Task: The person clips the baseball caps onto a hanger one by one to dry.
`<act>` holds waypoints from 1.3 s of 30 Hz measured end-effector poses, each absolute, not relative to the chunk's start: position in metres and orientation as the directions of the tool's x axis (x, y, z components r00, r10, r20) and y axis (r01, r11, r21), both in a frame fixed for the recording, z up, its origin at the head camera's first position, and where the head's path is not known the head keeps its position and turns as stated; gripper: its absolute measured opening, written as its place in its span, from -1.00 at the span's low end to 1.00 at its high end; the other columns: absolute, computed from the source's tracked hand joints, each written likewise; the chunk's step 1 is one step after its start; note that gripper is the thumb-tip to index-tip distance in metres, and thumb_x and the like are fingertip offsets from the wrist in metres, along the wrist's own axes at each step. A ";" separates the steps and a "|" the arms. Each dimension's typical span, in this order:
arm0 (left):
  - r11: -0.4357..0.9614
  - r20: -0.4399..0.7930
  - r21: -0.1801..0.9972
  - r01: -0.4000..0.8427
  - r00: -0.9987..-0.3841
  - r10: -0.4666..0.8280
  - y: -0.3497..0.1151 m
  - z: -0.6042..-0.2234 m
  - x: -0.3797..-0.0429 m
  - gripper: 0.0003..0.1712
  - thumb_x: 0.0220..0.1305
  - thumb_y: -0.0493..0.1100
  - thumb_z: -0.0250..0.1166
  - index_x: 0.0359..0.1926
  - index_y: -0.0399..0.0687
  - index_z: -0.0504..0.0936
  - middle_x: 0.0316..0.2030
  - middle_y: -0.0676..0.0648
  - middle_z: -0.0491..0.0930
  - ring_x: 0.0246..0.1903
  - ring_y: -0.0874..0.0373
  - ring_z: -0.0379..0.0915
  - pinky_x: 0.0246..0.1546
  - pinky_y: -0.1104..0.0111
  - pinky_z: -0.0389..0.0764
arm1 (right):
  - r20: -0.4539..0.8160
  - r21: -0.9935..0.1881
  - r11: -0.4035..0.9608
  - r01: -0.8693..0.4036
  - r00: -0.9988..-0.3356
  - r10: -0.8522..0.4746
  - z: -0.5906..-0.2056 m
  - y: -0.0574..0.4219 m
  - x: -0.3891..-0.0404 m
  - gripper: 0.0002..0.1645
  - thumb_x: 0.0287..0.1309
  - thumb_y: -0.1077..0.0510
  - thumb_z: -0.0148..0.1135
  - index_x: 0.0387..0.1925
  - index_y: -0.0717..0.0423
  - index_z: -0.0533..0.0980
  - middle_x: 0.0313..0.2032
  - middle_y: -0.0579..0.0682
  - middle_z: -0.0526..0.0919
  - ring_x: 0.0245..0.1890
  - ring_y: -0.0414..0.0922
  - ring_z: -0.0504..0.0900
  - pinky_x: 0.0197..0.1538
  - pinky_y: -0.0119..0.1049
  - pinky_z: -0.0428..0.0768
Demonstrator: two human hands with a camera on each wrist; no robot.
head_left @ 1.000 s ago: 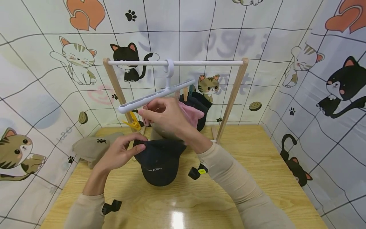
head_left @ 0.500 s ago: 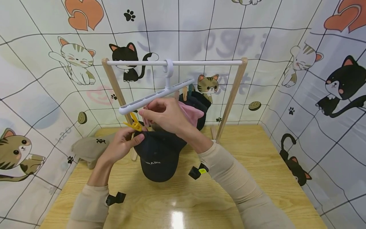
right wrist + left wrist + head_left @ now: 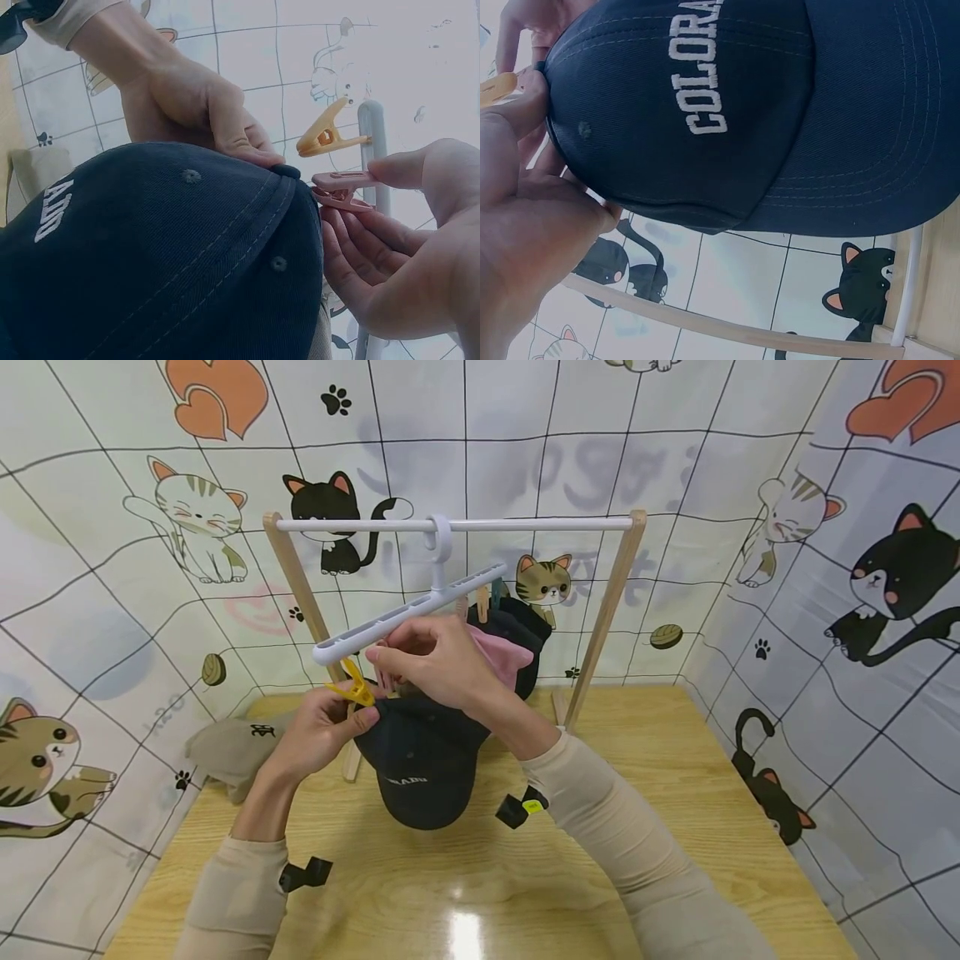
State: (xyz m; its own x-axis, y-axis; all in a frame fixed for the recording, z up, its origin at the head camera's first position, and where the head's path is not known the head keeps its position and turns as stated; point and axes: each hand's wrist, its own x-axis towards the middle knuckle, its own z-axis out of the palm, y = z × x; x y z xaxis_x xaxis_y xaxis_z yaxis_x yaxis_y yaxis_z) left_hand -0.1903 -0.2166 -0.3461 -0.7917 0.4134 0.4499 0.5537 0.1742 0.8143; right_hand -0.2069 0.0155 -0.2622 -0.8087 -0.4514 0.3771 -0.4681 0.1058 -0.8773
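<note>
A navy baseball cap (image 3: 427, 768) with white lettering hangs brim down below a pale hanger (image 3: 405, 614). My left hand (image 3: 318, 731) pinches the top of its crown, thumb on the near side. My right hand (image 3: 442, 664) pinches a pink clothespin (image 3: 345, 189) by its handles, under the hanger. In the right wrist view the clothespin's tips are right at the cap's crown edge, near the top button (image 3: 286, 172); whether they bite the fabric I cannot tell. A yellow clothespin (image 3: 360, 685) hangs at the hanger's near left end, beside my left fingers.
The hanger hooks over the white bar (image 3: 540, 525) of a wooden-legged rack (image 3: 611, 618). Behind my right hand hang a pink cap (image 3: 506, 653) and a dark cap (image 3: 528, 622) under more clothespins. A beige cap (image 3: 232, 747) lies on the table (image 3: 600, 860) at left.
My left hand has lifted the navy cap up toward the hanger, bringing its crown close to the pink clothespin. My right hand has stayed nearly in place.
</note>
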 end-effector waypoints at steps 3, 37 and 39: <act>0.194 0.447 0.812 0.551 -0.800 0.402 -0.216 -0.346 -0.190 -0.81 0.43 -0.39 0.25 0.02 -0.32 0.63 -0.36 0.10 0.49 -0.39 0.21 0.42 -0.39 0.40 0.49 | 0.373 -0.878 0.111 -0.466 -0.811 -0.451 -0.263 0.016 -0.207 -0.83 0.29 -0.04 0.41 -0.28 -0.05 0.71 -0.37 -0.10 0.76 -0.33 -0.12 0.71 -0.27 -0.23 0.62; 0.180 0.475 0.820 0.543 -0.822 0.314 -0.209 -0.342 -0.192 -0.75 0.38 -0.47 0.23 0.04 -0.30 0.63 -0.25 0.15 0.65 -0.33 0.28 0.53 -0.28 0.45 0.58 | 0.367 -0.888 0.078 -0.454 -0.799 -0.477 -0.262 0.019 -0.208 -0.86 0.33 0.02 0.38 -0.28 -0.02 0.70 -0.40 -0.04 0.77 -0.30 -0.07 0.77 -0.09 -0.13 0.72; 0.177 0.477 0.821 0.543 -0.822 0.310 -0.208 -0.342 -0.192 -0.75 0.38 -0.47 0.24 0.05 -0.29 0.63 -0.26 0.15 0.64 -0.34 0.27 0.53 -0.30 0.45 0.57 | 0.366 -0.886 0.088 -0.456 -0.802 -0.473 -0.262 0.019 -0.208 -0.87 0.33 0.02 0.38 -0.28 -0.03 0.71 -0.37 -0.06 0.77 -0.28 -0.09 0.77 -0.08 -0.13 0.71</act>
State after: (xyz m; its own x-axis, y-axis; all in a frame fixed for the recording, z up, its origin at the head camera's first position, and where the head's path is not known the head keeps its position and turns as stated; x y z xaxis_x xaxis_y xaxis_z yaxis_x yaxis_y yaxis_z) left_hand -0.1919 -0.2082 -0.3420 -0.8222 0.3101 0.4773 0.5431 0.1766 0.8209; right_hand -0.2080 0.0193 -0.2625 -0.8018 -0.4728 0.3655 -0.4558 0.0882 -0.8857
